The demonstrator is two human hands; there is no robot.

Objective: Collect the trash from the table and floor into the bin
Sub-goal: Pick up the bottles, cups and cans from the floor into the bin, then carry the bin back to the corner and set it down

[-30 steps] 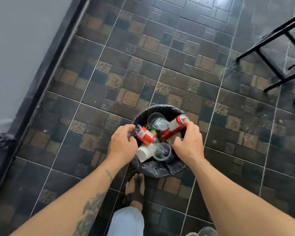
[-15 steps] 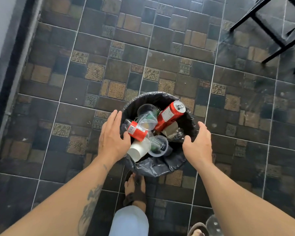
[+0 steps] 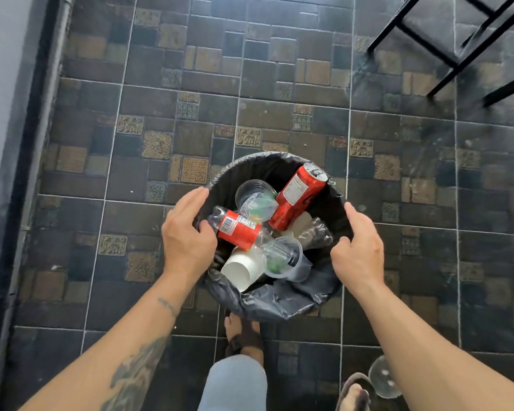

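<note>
A round bin (image 3: 279, 304) lined with a black bag stands on the tiled floor below me. Inside lie a red can (image 3: 297, 200), a small bottle with a red label (image 3: 238, 229), a white paper cup (image 3: 241, 271) and clear plastic cups (image 3: 282, 256). My left hand (image 3: 187, 235) hovers at the bin's left rim with fingers spread, holding nothing. At the right rim my right hand (image 3: 358, 250) is open and empty too.
Black metal furniture legs (image 3: 445, 51) stand at the upper right. A wall and dark skirting (image 3: 27, 143) run down the left. My sandalled feet (image 3: 244, 339) are just behind the bin; a clear round plastic piece (image 3: 382, 376) lies on the floor by my right foot.
Both hands let go of the trash in the bin and drew apart to the rim, fingers spreading. The view moved closer to the bin.
</note>
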